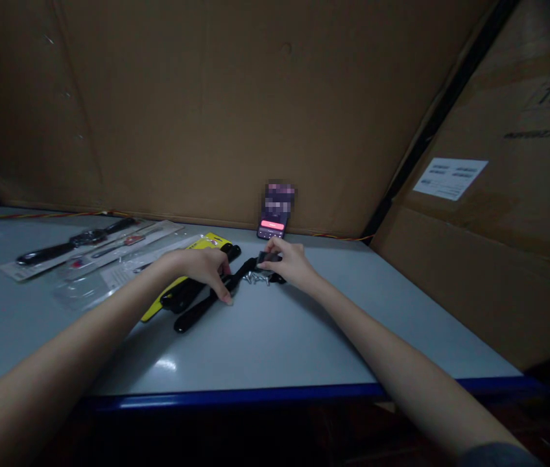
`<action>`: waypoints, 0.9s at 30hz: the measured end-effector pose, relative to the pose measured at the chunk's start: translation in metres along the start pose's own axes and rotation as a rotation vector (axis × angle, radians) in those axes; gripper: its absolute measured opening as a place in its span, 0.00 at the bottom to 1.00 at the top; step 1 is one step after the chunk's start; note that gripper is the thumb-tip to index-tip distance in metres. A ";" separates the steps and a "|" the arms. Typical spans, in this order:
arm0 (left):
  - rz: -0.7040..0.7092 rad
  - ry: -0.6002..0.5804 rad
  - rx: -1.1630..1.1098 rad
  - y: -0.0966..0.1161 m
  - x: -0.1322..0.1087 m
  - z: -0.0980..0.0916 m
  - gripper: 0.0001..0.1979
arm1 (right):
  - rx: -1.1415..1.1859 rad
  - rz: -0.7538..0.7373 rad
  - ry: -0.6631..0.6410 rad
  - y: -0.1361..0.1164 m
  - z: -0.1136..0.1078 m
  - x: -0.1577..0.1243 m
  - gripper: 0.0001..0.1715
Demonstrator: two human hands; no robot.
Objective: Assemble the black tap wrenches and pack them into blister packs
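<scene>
Workbench corner in a workshop.
Grey workbench with blue edge, cardboard panels behind, blister-packed tools laid out.

- A pale grey-blue metal-topped workbench with a dark blue edge ran across the view.
- Two long clear plastic blister packs held black-handled tools.
- A yellow card package lay partly under a long black-handled hand tool.
- Small silver screws lay in a loose cluster.
- A black smartphone stood at the back.
</scene>
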State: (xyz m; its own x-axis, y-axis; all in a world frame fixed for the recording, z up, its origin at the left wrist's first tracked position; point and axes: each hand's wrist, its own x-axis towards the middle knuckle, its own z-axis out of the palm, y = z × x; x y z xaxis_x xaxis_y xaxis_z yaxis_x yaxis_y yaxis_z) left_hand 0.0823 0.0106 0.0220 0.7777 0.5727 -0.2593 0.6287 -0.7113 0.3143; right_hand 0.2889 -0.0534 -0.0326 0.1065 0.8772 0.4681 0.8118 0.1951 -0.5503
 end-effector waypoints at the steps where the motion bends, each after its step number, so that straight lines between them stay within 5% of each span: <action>1: -0.009 -0.012 0.011 0.001 0.000 -0.001 0.38 | 0.008 -0.008 0.020 0.000 0.000 0.000 0.14; 8: 0.026 0.009 0.064 0.012 -0.007 0.000 0.20 | 0.148 -0.094 0.175 -0.002 -0.006 0.002 0.11; 13: 0.063 0.127 -0.022 0.015 -0.007 0.005 0.10 | 0.223 -0.074 0.236 -0.007 -0.011 0.001 0.12; 18: -0.061 0.035 -0.639 0.012 -0.006 0.010 0.04 | 0.399 -0.032 0.223 -0.016 -0.020 0.001 0.14; 23: -0.074 0.320 -1.133 0.009 -0.006 0.012 0.05 | 0.679 0.101 0.070 -0.032 -0.025 -0.003 0.19; 27: -0.056 0.317 -1.371 0.021 -0.010 0.013 0.06 | 0.760 0.089 -0.075 -0.047 -0.021 -0.010 0.22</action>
State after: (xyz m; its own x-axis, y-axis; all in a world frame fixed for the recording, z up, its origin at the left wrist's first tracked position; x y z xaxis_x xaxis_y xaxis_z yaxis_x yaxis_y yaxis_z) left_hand 0.0876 -0.0155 0.0192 0.6045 0.7833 -0.1447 0.0201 0.1666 0.9858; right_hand 0.2619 -0.0806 0.0034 0.0921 0.9259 0.3664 0.1810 0.3463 -0.9205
